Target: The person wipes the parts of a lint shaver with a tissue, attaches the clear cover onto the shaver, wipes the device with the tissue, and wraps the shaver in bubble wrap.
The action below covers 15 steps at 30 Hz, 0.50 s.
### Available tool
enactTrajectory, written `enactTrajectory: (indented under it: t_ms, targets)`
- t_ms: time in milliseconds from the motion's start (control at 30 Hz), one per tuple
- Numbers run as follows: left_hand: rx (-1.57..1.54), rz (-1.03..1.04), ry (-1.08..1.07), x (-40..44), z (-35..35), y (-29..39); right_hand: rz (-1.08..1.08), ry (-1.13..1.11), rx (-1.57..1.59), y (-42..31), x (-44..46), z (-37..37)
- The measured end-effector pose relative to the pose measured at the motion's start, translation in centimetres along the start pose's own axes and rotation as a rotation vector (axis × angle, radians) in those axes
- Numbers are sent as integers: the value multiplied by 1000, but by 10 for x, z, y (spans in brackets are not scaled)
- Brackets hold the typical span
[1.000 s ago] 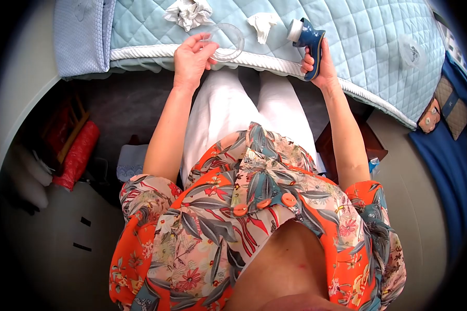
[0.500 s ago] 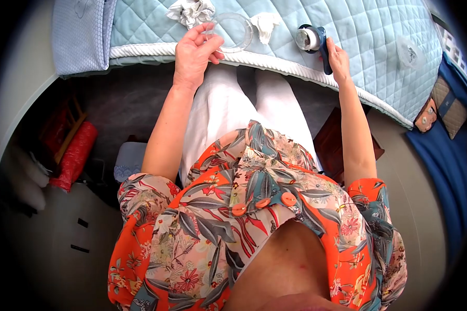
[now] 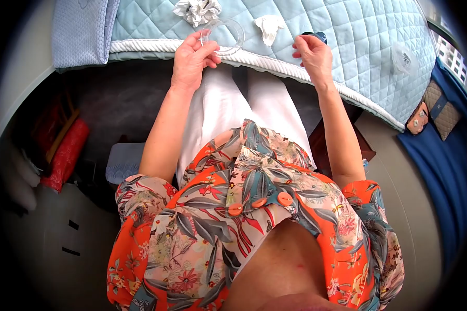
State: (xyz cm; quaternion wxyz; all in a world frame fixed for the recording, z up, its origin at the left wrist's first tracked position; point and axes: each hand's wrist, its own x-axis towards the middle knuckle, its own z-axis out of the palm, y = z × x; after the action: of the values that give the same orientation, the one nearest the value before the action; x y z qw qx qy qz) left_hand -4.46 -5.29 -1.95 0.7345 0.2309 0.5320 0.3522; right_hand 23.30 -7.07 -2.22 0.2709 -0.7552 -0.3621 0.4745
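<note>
My left hand [image 3: 193, 57] pinches the edge of a clear plastic ring [image 3: 237, 39] over the front edge of the pale blue quilted cover [image 3: 347, 39]. My right hand [image 3: 315, 58] is closed, its thumb and fingers drawn together above the quilt; what they hold, if anything, is hidden. Just behind it shows a small part of a dark blue device [image 3: 319, 36], the rest covered by the hand. Crumpled white paper [image 3: 197, 11] lies beyond my left hand, and a second white crumpled piece [image 3: 269, 28] lies between the hands.
A clear plastic item [image 3: 403, 58] lies at the quilt's right. Folded light blue cloth [image 3: 83, 33] hangs at the left. Dark blue fabric [image 3: 430, 181] and a brown quilted piece [image 3: 441, 111] are at the right. A red bundle [image 3: 67, 155] stands low left, near a grey-blue seat [image 3: 124, 161].
The blue device, earlier gripped in my right hand and then upright beside its fingers, is now mostly hidden behind that hand. My right hand's fingers have drawn together. My left hand keeps the ring.
</note>
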Motion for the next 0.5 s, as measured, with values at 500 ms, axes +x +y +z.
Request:
enactTrajectory:
  t_ms: [500]
  targets:
    - [-163, -34, 85, -8, -5, -22, -181, -29, -638, 19, 62, 73]
